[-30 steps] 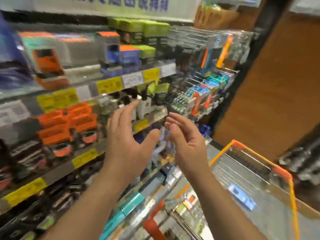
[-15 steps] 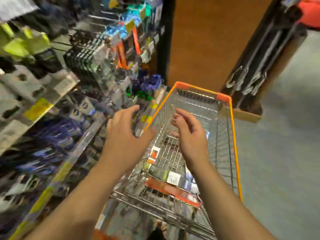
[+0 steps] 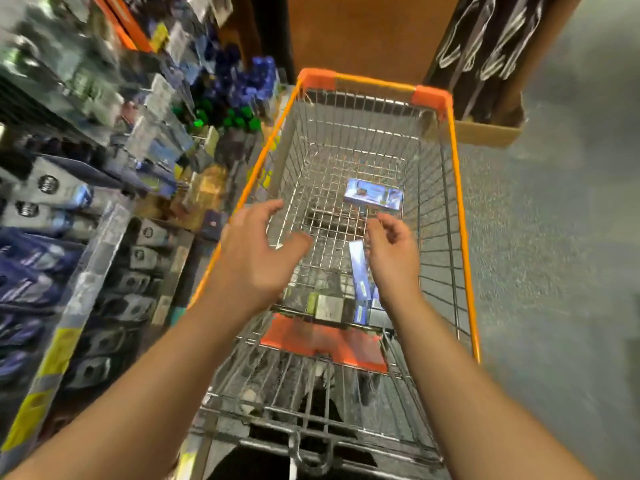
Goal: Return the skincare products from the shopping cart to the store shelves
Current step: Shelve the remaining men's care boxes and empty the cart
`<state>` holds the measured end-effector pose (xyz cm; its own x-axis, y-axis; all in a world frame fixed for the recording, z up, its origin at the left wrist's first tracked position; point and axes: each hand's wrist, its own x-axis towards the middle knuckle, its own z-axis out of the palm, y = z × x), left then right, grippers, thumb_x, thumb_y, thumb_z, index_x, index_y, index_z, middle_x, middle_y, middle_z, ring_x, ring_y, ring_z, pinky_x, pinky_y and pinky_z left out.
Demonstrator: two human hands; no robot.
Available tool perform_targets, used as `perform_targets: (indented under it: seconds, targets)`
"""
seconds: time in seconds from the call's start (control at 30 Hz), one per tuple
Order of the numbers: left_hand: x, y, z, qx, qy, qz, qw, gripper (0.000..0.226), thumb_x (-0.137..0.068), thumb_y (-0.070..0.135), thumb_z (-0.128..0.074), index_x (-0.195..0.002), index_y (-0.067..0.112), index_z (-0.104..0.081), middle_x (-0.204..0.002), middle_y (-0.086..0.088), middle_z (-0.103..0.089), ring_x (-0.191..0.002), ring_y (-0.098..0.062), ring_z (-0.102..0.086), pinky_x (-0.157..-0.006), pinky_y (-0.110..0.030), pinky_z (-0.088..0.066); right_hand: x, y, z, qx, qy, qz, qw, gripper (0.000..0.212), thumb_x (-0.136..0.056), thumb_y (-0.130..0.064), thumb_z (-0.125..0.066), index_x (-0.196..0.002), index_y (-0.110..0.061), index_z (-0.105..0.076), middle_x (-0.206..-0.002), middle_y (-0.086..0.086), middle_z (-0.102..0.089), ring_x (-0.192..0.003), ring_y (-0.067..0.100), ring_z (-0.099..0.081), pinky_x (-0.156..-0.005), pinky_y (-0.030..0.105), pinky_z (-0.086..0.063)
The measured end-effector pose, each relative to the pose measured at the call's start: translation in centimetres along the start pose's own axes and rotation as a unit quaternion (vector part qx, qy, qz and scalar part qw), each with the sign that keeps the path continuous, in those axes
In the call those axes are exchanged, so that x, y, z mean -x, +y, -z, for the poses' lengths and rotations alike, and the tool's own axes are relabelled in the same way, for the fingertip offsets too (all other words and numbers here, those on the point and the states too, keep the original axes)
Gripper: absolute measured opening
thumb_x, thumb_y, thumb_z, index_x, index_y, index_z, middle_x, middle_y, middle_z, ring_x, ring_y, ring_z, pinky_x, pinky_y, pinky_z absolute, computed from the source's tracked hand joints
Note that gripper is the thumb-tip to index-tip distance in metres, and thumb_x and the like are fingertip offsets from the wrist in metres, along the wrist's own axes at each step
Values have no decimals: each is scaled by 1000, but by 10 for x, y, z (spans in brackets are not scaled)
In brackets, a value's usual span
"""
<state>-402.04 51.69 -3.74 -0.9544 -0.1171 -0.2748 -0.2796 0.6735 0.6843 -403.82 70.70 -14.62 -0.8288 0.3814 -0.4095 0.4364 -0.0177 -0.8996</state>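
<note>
Shopping cart (image 3: pixel 462 216) — wire basket with orange rim and orange corner caps, seen from above, parked alongside the store shelves (image 3: pixel 86 278) on its left, with grey speckled floor (image 3: pixel 554 271) on its right. Contents of basket: one blue-and-white box (image 3: pixel 374 196) lying flat on the wire floor toward the far right part; a second, narrow blue box (image 3: pixel 359 268) lying lengthwise nearer the person, just beside the right hand; a cluster of small boxes (image 3: pixel 329 306) — grey, green-edged and blue — packed against the near end of the basket, above the orange child-seat flap (image 3: pixel 322 341). Labels are too blurred to read. Left hand (image 3: pixel 258 252): raised over the near left part of the basket, fingers spread and relaxed, thumb held out toward the middle, holding nothing. Right hand (image 3: pixel 391 249): raised over the near right part, fingers loosely curled downward, holding nothing; whether it touches the narrow blue box under it cannot be told. The two hands stand apart, with open wire floor showing between them. Shelves: rows of grey and dark blue packaged goods with yellow price tags along the shelf edges, blue and green bottle caps at the far end; all blurred. Beyond the cart stands a brown panel (image 3: pixel 356 32), and to the far right a cardboard box (image 3: pixel 485 133) holding dark items.
</note>
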Motion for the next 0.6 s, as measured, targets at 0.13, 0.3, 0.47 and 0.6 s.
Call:
perform_targets:
  seconds: [0.13,0.3,0.47,0.6]
  targets:
    - [-33,-12,-38,1,-30,47,998,74,-75,56,-59,-141,25,-56,-142,-5,-53,-133,-25,-47,-114,-42,-36,-28,52,-11,53,26,-75,995,35,-86,-39,-72,-113,-17,-64,-93,1,-69,-64,4,-59,-64,16,-48]
    - [-63,-33,-82,8,-79,103,992,70,-76,58,-67,-139,29,-57,-140,-3,-53,-123,-25,-60,-109,-45,-45,-63,143,-25,153,46,-118,980,35,-72,-49,-66,-95,-24,-56,-89,7,-68,-85,33,-66,-83,50,-56]
    - [-81,-57,-105,-8,-106,106,989,68,-80,55,-68,-141,27,-58,-142,1,-55,-119,-23,-63,-106,-46,-49,-81,178,-32,352,36,-149,923,57,-83,-42,-70,-128,-7,-60,-130,19,-61,-125,40,-54,-101,43,-44]
    - [-92,-74,-112,0,-123,122,985,59,-89,50,-69,-144,33,-53,-147,6,-50,-122,-15,-54,-105,-36,-42,-92,207,-33,443,13,-169,881,68,-84,-42,-71,-139,-10,-49,-144,17,-44,-135,39,-38,-113,49,-30]
